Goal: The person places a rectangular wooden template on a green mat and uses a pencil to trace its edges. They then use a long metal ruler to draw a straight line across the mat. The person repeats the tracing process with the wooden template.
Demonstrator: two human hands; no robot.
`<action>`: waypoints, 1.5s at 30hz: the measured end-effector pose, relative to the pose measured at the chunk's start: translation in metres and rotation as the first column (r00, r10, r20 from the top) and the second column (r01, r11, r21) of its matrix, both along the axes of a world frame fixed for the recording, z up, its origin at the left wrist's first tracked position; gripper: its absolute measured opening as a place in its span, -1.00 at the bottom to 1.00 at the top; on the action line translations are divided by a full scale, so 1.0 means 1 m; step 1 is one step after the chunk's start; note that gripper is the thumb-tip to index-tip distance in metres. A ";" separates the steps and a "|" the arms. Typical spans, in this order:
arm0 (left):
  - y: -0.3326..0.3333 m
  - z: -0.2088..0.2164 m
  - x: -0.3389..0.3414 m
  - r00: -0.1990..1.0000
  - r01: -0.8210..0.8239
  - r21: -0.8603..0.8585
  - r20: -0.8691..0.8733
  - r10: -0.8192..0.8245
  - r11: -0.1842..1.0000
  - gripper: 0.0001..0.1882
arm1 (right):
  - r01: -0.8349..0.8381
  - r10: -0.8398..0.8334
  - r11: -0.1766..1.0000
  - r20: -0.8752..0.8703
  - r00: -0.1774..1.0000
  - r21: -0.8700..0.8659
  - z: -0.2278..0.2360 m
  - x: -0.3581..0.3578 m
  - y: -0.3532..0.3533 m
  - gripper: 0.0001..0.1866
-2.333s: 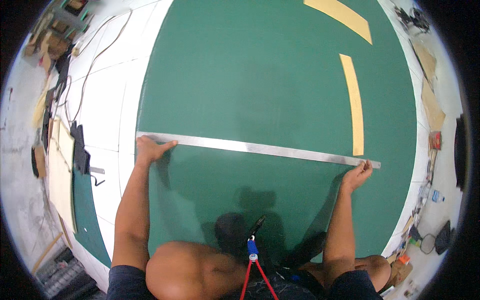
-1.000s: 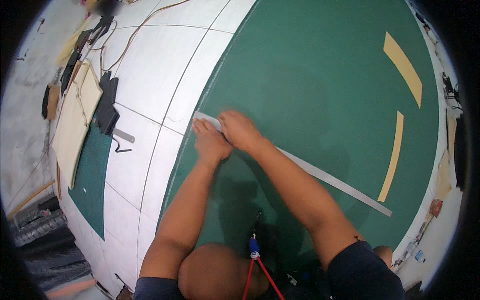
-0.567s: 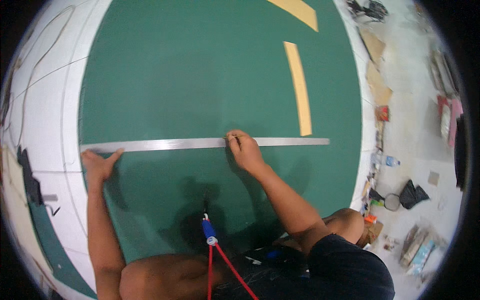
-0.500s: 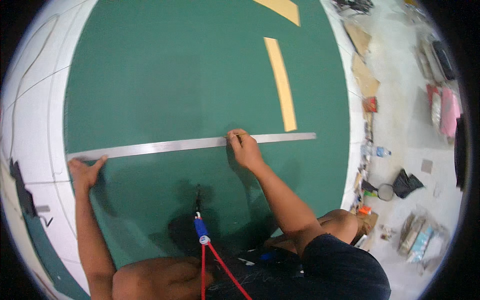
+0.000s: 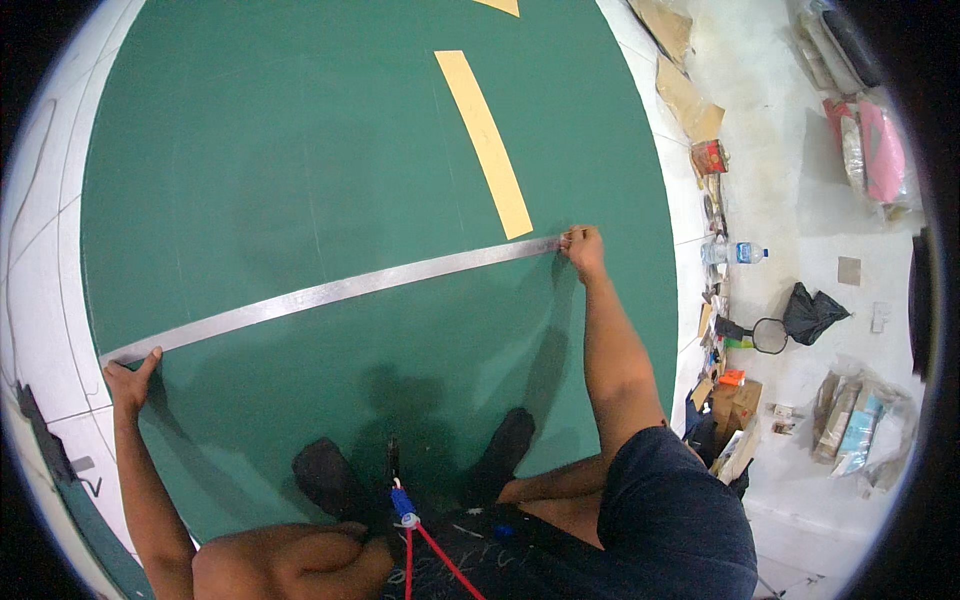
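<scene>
A long metal ruler lies slantwise across a dark green sheet. At the ruler's left end, by the sheet's left edge, my left hand grips it with the thumb on the near edge and the fingers curled at the tip. My right hand is closed in a pinch over the ruler's right end. The thin, yellowish, pen-like stick seen in it earlier is mostly hidden by the fingers now. Just beyond that end lies a tan strip, flat on the sheet.
Another tan piece shows at the top edge. My dark-socked feet rest on the sheet. A red cord with a blue clip hangs in front of me. Right of the sheet stand a plastic bottle, a cardboard box and wrapped bundles.
My right hand has slid rightward along the ruler from its middle to its right end. The view has shifted, and the ruler appears more slanted. My left hand stays at the left end.
</scene>
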State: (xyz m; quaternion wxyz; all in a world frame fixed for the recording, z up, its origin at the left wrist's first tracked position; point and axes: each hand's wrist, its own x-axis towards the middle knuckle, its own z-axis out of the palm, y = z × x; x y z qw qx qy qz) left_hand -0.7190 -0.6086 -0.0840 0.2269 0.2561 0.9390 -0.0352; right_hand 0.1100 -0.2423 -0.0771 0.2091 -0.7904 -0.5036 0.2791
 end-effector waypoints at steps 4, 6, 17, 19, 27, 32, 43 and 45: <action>0.000 0.006 -0.004 1.000 -0.002 -0.030 0.011 0.003 1.000 0.48 | 0.118 -0.115 0.991 -0.053 0.992 0.060 0.000 -0.002 0.006 -0.64; 0.012 -0.014 0.005 0.997 0.025 -0.011 0.075 -0.024 1.000 0.48 | 0.032 -0.064 0.989 0.221 0.973 0.143 0.004 0.027 0.006 -0.65; 0.015 0.024 0.030 0.999 -0.030 -0.050 0.034 0.032 0.998 0.53 | -0.665 0.633 0.744 0.252 0.732 0.062 0.042 -0.283 -0.137 -0.71; 0.013 0.027 0.028 0.997 -0.047 -0.031 0.053 0.049 0.998 0.54 | -0.793 0.774 0.600 0.175 0.609 0.104 0.037 -0.349 -0.156 -0.74; 0.022 0.044 0.051 0.995 -0.096 -0.056 0.029 0.097 0.994 0.56 | -0.961 0.999 0.053 -0.014 0.051 0.270 0.022 -0.574 -0.197 -0.86; 0.015 0.047 0.049 0.994 -0.107 -0.049 0.012 0.108 0.993 0.51 | -0.962 0.987 -0.113 -0.085 -0.138 0.250 0.032 -0.669 -0.215 -0.78; 0.014 0.045 0.030 0.983 -0.110 0.079 0.156 0.097 0.991 0.41 | -0.988 0.998 0.055 0.004 0.056 0.143 0.114 -0.454 -0.062 -0.61; 0.003 0.048 0.008 0.938 -0.262 0.355 0.312 0.151 0.897 0.23 | -0.979 0.981 0.177 0.100 0.167 -0.100 0.150 -0.371 -0.037 -0.61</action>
